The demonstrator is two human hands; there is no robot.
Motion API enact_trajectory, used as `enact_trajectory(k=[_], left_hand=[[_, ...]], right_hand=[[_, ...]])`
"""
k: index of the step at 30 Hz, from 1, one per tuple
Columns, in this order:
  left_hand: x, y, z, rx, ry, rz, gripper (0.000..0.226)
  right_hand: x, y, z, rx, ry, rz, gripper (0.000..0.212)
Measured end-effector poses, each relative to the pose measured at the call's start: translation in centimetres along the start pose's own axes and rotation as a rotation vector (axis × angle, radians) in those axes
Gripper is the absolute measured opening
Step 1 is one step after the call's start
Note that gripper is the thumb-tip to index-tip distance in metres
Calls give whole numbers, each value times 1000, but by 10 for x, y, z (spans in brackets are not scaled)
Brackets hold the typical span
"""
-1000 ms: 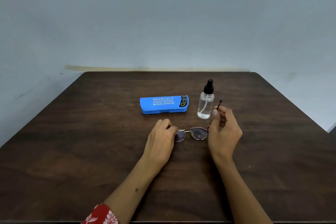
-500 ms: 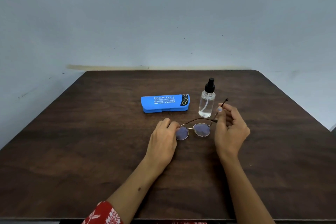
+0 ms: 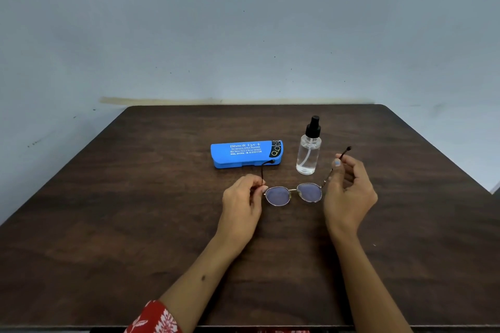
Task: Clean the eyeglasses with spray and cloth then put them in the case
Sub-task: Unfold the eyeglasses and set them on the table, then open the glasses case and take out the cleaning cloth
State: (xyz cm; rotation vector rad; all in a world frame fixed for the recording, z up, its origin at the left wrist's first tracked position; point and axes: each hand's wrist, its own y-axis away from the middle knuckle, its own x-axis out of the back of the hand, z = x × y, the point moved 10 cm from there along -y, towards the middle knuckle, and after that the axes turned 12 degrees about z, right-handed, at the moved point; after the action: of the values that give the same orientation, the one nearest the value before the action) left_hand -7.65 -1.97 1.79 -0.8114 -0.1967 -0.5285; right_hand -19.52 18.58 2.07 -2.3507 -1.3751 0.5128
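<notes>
Thin-framed eyeglasses [image 3: 293,193] with round lenses sit between my hands over the middle of the table, both temples unfolded and pointing away from me. My left hand [image 3: 242,204] pinches the left temple near the hinge. My right hand [image 3: 349,190] pinches the right temple between thumb and fingers. Behind the glasses lies a shut blue eyeglass case [image 3: 244,153] with white lettering. A clear spray bottle [image 3: 309,150] with a black nozzle stands upright to the right of the case. No cloth is in view.
The dark brown wooden table [image 3: 135,224] stands against a pale blue-grey wall. Its front edge runs along the bottom of the view. A red patterned sleeve [image 3: 155,317] shows at the bottom left.
The left temple has swung open from its folded position, and my left hand now pinches it. Both hands have moved apart, and the glasses face me with both temples spread.
</notes>
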Motion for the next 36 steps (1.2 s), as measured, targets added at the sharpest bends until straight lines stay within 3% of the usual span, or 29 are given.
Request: enact_trajectory(k=[6,12,14,18,20,22,24,26,29,32,34,36], left_hand=[[-2,1,-5,7,15,3,10],[17,-4,-13,28,31,5,29],[33,-12,-19,23,22,39,31],[61,-36,-38,11,-25,65,44],[69,-50,-54,36,-42,49,55],[67,-63,-71,80,-62,-1,59],[57,-71,-87,93,-140,-69,54],[50,-75,-97,64,-207,-103,59],[42,-73,-111,122,-104,-147,85],[43,-74,-123,143,-101,-135,100],[42,-75,-125,139,-118,-129,104],[42,-77,-128,126,-151,-142,107]], right_hand=[[-1,1,-1,-5,83,-16,15],[10,-3,-18,31,23,42,38],[20,-5,-43,163,-15,109,39],[30,27,-137,666,-219,177,31],[11,60,-179,793,-344,41,29],[-28,104,-206,869,-379,-224,32],[-76,140,-207,915,-211,-453,38],[-133,163,-176,891,166,-697,46],[-185,169,-104,743,657,-924,54],[-200,157,-56,616,955,-921,58],[-199,146,-37,560,1068,-902,66],[-198,142,-26,531,1112,-906,60]])
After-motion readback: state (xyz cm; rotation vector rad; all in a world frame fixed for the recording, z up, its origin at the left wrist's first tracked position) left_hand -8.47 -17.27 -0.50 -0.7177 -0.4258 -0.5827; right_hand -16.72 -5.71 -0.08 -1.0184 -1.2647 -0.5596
